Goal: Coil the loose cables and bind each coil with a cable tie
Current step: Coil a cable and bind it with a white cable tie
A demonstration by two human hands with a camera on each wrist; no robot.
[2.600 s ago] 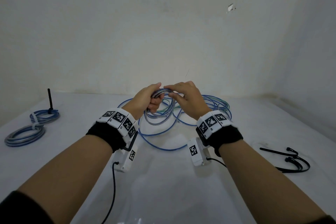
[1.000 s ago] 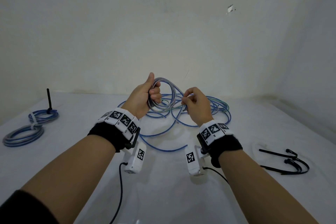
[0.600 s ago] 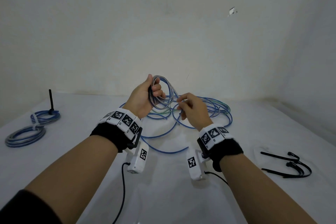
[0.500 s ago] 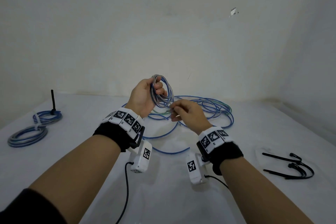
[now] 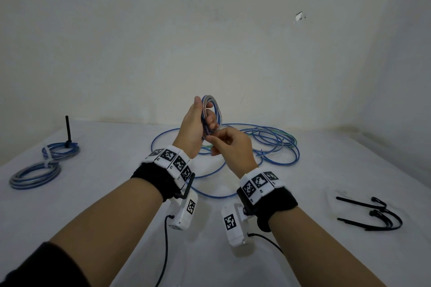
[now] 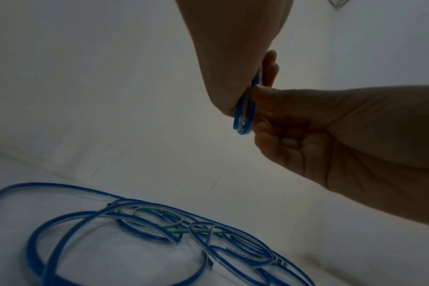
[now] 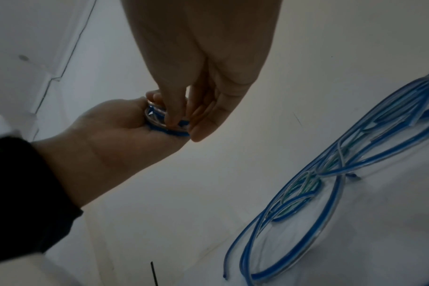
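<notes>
My left hand (image 5: 205, 119) grips a small coil of blue and grey cable (image 5: 215, 109) and holds it upright above the table. Just below, my right hand (image 5: 213, 144) pinches the bottom of that coil with thumb and fingertips. In the left wrist view the coil (image 6: 244, 114) is squeezed between both hands. The right wrist view shows my right fingers (image 7: 174, 108) pressing on the coil (image 7: 159, 120) in the left palm. A tangle of loose blue cables (image 5: 268, 144) lies on the table behind the hands. Black cable ties (image 5: 373, 214) lie to the right.
Two bound coils (image 5: 35, 175) (image 5: 60, 150) with white ties lie at the far left of the white table (image 5: 116, 193). A black tie (image 5: 68, 130) stands up from the farther coil. A wall (image 5: 210, 30) rises close behind the table.
My left hand has raised the coil and turned it upright. My right hand came in from the loose strand to pinch the coil's lower edge.
</notes>
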